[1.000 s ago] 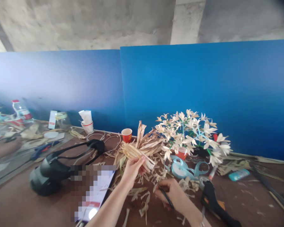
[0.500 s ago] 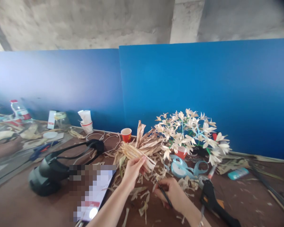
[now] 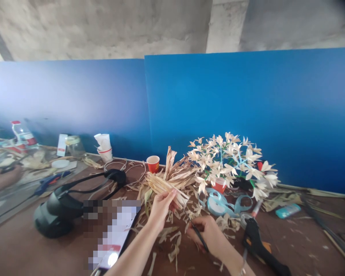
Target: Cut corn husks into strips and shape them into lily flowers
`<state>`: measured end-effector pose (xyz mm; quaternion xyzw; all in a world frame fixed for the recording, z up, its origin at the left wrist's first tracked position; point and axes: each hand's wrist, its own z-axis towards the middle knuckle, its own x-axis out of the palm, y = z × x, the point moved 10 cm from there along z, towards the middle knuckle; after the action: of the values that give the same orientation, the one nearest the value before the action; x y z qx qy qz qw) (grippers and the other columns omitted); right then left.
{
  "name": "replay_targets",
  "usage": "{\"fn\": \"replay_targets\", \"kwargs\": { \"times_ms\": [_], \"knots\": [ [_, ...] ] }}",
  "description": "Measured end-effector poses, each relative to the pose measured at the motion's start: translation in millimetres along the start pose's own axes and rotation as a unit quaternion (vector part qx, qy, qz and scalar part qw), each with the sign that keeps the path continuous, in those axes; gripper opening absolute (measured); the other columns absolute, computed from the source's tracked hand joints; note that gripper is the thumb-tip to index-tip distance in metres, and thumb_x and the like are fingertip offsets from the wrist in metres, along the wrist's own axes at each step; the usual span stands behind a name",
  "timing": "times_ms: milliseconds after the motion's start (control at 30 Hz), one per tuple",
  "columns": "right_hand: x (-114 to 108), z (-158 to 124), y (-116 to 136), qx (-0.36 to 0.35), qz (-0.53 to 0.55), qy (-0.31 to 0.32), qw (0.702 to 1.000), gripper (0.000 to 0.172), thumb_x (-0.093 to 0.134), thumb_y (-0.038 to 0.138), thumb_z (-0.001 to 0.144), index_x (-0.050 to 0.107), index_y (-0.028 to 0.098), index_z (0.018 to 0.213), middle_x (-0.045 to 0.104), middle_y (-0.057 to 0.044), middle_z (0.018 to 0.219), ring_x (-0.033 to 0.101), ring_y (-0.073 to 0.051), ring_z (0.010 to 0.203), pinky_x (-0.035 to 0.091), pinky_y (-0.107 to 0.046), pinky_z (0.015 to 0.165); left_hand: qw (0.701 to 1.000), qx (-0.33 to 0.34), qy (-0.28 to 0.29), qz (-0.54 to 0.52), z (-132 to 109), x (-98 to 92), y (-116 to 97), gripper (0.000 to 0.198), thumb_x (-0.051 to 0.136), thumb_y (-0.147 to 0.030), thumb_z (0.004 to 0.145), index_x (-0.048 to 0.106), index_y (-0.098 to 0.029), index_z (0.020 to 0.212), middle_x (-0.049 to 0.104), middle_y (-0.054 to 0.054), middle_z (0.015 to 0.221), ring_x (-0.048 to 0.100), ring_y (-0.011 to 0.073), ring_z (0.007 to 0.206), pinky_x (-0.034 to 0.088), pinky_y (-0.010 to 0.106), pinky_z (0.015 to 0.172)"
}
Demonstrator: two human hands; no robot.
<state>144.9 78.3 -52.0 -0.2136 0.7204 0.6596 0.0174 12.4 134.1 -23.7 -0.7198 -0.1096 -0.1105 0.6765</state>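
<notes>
My left hand (image 3: 163, 205) is closed around a bundle of pale dried husk strips (image 3: 180, 198), with thumb on top and the cut-looking ends pointing right. Just to the right and lower, my right hand (image 3: 204, 234) grips a slim black tool (image 3: 199, 237), its tip toward the strips but apart from them; its exact kind is hard to make out. Behind my left hand lies a heap of dry husks (image 3: 179, 170). Small husk scraps (image 3: 174, 249) are strewn on the brown table below both hands.
White husk flowers (image 3: 227, 157) stand in a red paper cup (image 3: 219, 186), with blue ribbon (image 3: 217, 203) in front. A black glue gun (image 3: 254, 243) lies right. Left are a phone (image 3: 117, 234), a black headset (image 3: 54, 214) and another person's hand (image 3: 5, 179). Behind rises a blue panel (image 3: 247, 96).
The other person's hand at the far left has shifted and now shows more clearly, with something dark at its fingers. My own hands hold almost the same pose.
</notes>
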Motion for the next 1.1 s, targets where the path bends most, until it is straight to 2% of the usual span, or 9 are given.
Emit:
{"fn": "replay_targets", "kwargs": {
  "times_ms": [233, 600, 867, 967, 1100],
  "knots": [
    [-0.3, -0.3, 4.3, 0.001, 0.017, -0.013, 1.000, 0.017, 0.057, 0.028, 0.065, 0.052, 0.015, 0.054, 0.040, 0.007, 0.036, 0.036, -0.005, 0.030, 0.027, -0.016, 0.031, 0.999, 0.013, -0.031, -0.011, -1.6, -3.7, 5.0, 0.039, 0.069, -0.049, 0.062, 0.066, -0.011, 0.064, 0.059, 0.001, 0.047, 0.049, 0.0098, 0.044, 0.035, 0.019, 0.043],
    [0.9, 1.7, -2.6, -0.003, -0.005, -0.025, 1.000, 0.018, 0.055, 0.031, 0.067, 0.057, 0.014, 0.061, 0.043, 0.006, 0.040, 0.039, -0.006, 0.031, 0.028, -0.015, 0.030, 0.998, 0.020, -0.043, -0.032, -3.2, -2.8, 5.9, 0.039, 0.070, -0.049, 0.060, 0.064, -0.010, 0.062, 0.059, 0.001, 0.049, 0.051, 0.0104, 0.047, 0.036, 0.019, 0.044],
    [4.3, -1.2, -2.2, 0.017, -0.007, 0.038, 0.999, 0.022, 0.054, 0.035, 0.069, 0.058, 0.014, 0.065, 0.047, 0.005, 0.040, 0.041, -0.006, 0.032, 0.031, -0.015, 0.032, 0.997, 0.028, -0.068, 0.022, 7.9, -23.0, 0.9, 0.042, 0.070, -0.051, 0.058, 0.064, -0.011, 0.067, 0.049, -0.004, 0.039, 0.034, 0.0036, 0.033, 0.017, 0.016, 0.034],
    [-0.4, -0.7, -2.3, 0.022, 0.000, 0.038, 0.999, 0.023, 0.054, 0.035, 0.069, 0.060, 0.013, 0.070, 0.047, 0.006, 0.039, 0.041, -0.007, 0.032, 0.031, -0.016, 0.032, 0.997, 0.028, -0.056, 0.053, 13.7, -26.4, -1.1, 0.040, 0.069, -0.051, 0.060, 0.064, -0.011, 0.064, 0.050, -0.003, 0.038, 0.035, 0.0035, 0.033, 0.017, 0.016, 0.034],
    [1.0, -1.9, -2.1, 0.021, 0.003, 0.069, 0.997, 0.024, 0.055, 0.035, 0.070, 0.061, 0.013, 0.072, 0.047, 0.006, 0.039, 0.041, -0.007, 0.033, 0.032, -0.016, 0.033, 0.997, 0.023, -0.020, 0.074, 16.1, -21.3, -1.9, 0.038, 0.071, -0.048, 0.059, 0.066, -0.011, 0.065, 0.053, -0.001, 0.043, 0.043, 0.0052, 0.036, 0.020, 0.016, 0.034]
  ]
}}
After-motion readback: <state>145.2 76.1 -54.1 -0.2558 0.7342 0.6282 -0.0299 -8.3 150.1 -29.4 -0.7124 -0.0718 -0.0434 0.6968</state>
